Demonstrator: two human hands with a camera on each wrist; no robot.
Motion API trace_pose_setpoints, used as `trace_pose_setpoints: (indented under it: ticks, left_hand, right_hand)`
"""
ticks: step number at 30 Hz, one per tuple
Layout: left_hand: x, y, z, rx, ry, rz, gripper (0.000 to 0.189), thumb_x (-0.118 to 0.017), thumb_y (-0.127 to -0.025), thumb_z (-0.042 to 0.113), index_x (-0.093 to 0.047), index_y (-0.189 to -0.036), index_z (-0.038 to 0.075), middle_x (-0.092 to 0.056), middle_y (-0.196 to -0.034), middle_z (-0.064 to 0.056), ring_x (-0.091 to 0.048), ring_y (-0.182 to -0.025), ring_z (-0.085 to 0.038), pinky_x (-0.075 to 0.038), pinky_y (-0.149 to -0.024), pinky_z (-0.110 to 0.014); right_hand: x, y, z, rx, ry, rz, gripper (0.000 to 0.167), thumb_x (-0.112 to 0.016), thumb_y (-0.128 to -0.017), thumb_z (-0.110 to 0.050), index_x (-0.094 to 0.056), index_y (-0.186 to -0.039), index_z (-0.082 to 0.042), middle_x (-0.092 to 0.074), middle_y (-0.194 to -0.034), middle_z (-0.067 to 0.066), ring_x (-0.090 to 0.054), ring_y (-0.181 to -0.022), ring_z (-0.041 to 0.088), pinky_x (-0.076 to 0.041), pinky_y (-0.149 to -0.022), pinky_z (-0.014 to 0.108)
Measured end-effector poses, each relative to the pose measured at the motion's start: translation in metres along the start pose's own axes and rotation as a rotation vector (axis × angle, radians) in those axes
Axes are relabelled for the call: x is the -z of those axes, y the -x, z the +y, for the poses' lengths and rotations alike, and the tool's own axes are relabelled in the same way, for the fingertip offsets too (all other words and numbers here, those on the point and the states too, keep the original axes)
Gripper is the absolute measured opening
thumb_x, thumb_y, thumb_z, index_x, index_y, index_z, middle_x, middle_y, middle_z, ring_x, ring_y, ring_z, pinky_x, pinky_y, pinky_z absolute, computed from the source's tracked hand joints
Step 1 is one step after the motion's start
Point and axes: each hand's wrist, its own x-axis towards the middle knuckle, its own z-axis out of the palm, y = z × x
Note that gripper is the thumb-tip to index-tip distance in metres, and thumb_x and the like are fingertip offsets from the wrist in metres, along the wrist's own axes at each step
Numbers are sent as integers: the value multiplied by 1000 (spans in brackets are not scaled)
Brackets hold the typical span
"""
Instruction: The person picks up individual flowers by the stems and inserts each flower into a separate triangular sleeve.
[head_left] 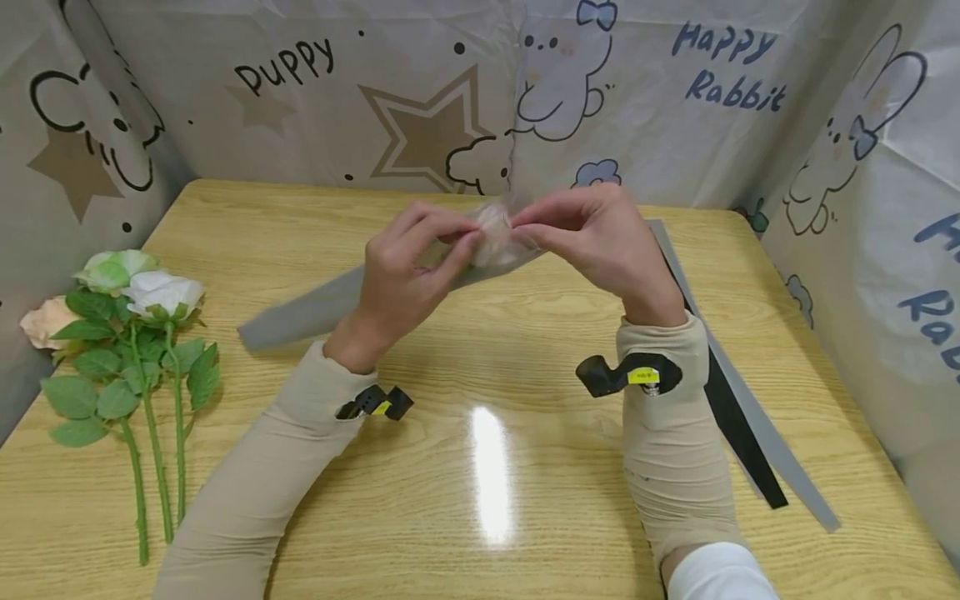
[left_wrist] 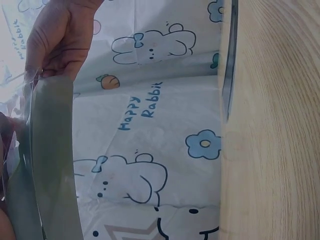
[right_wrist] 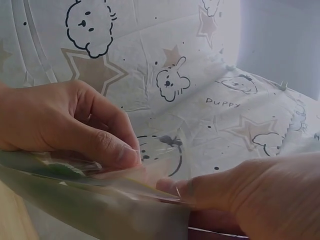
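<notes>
A long grey flower sleeve [head_left: 307,315] with a clear film front [head_left: 493,237] is raised off the table between both hands. My left hand [head_left: 412,271] pinches the film near the sleeve's wide end. Just to its right, my right hand [head_left: 592,237] pinches the same end with thumb and forefinger. In the right wrist view, a green leaf [right_wrist: 62,170] shows through the film; the rest of the contents is hidden. The left wrist view shows the grey back [left_wrist: 55,155] hanging from the right hand [left_wrist: 62,37], with the left hand mostly cut off at the edge.
Several artificial roses, including a white one [head_left: 163,293], a pale green one [head_left: 114,268] and a peach one [head_left: 47,323], lie at the table's left. A black strip-like sleeve [head_left: 738,433] and a grey one [head_left: 787,454] lie at the right, partly beneath the right forearm. Printed cloth walls [head_left: 300,150] surround the table.
</notes>
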Motion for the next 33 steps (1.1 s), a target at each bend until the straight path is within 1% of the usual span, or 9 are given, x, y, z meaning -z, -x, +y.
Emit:
trace_pose_setpoints:
  ticks: [9,12,17,22,25,27,29,31,33]
  left_hand:
    - [1,-1,1,-10,-4,9,11,-78,-87,-3,-74,-97,-5,-71,-90,-17,-68,-79,-24,-56,-73,-25]
    - [2,-1,0,-9,-5,15,11,-78,-86,-5,-74,-97,-5,-71,-90,-17,-68,-80,-25,-56,-75,-22]
    - [4,-2,-1,11,14,32,11,-78,-87,-5,-74,-97,-5,-72,-90,-18,-70,-81,-25,-54,-81,-12]
    - [5,-4,-4,29,10,54,9,-77,-88,-4,-75,-96,-5,-72,-89,-19,-69,-80,-25,-53,-81,-11]
    - [6,-4,-7,37,-1,72,8,-76,-88,-4,-75,-96,-5,-71,-88,-19,-68,-79,-25,-51,-79,-11]
    - [8,-5,-8,42,-4,84,7,-76,-89,-4,-75,-96,-5,-71,-87,-19,-67,-78,-25,-50,-79,-11]
    - [9,-7,-8,47,-8,99,6,-75,-90,-3,-76,-96,-4,-71,-86,-19,-66,-77,-25,-50,-79,-12]
    - [10,-8,-9,59,-8,114,6,-75,-90,-2,-75,-96,-4,-71,-86,-19,-66,-77,-25,-50,-79,-13]
    - [12,-10,-9,81,-10,130,6,-74,-92,0,-76,-96,-4,-72,-88,-19,-65,-77,-23,-50,-79,-14]
  right_hand:
    - [-1,0,0,42,0,-63,16,-71,-98,-11,-79,-111,-4,-80,-108,15,-76,-90,7,-61,-85,21]
    - [-2,-1,0,76,-9,-64,18,-67,-101,-11,-78,-113,-3,-79,-107,16,-76,-91,6,-61,-88,22]
    - [-3,0,-1,116,-48,19,17,-67,-101,-10,-77,-111,-1,-80,-106,14,-75,-88,5,-60,-86,21]
    - [-3,2,-3,162,-161,155,16,-68,-99,-7,-76,-109,3,-78,-96,-3,-74,-85,10,-61,-83,23]
    - [-3,4,-6,123,-249,271,15,-69,-99,-10,-76,-106,1,-77,-91,-7,-74,-86,14,-62,-85,23]
    - [-3,4,-7,76,-287,342,14,-68,-99,-12,-76,-103,-1,-76,-89,-3,-73,-85,17,-62,-84,24]
    - [-2,4,-8,10,-274,363,14,-68,-99,-14,-75,-101,-2,-75,-87,-1,-73,-82,18,-63,-80,23]
    - [0,4,-7,-72,-215,285,17,-65,-101,-15,-75,-101,-1,-75,-88,4,-73,-81,18,-63,-78,24]
    - [-1,2,-4,-149,-126,126,20,-64,-102,-16,-74,-110,-1,-77,-94,8,-75,-84,19,-64,-80,28]
